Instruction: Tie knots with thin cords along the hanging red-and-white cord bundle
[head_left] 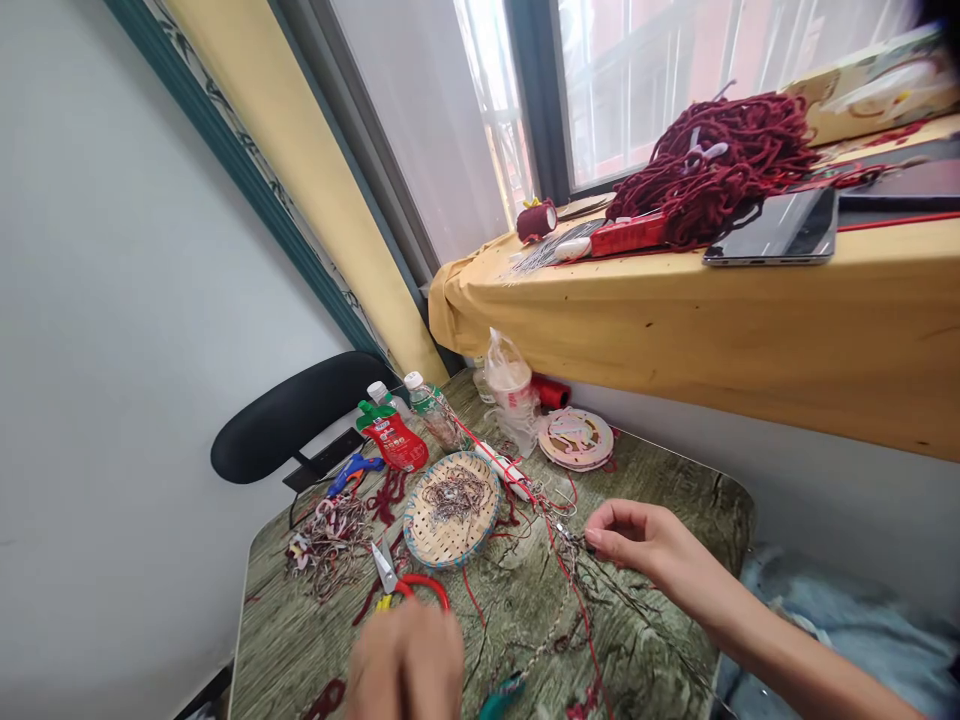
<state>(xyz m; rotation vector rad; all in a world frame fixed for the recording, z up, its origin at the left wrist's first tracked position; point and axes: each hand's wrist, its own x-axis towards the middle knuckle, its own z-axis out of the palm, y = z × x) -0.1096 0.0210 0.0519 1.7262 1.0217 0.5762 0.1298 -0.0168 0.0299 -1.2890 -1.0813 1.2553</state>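
The right hand point(649, 540) is reaching in from the right, its thumb and forefinger pressed together at the edge of a tangle point(574, 550) of thin dark strands, seemingly pinching one, though it is too fine to be showing clearly. The tangle is lying on the right half of the desk point(517, 600), with a red string point(581, 605) running past it and a pale chain point(551, 640) trailing toward the near edge. The left hand point(409, 655) is blurring at the near side, fingers curled, overlapping the handles of the scissors point(424, 580); the blur is hiding whether they are gripping them. A shallow basket point(414, 542) holding thin clippings is sitting left of the tangle. The strands are probably going to be light, springy and quick to snag, so a fingertip pinch on one loose end is looking safer than pulling from the middle. The string is likely being soft and limp, needing a hold close to any knot.
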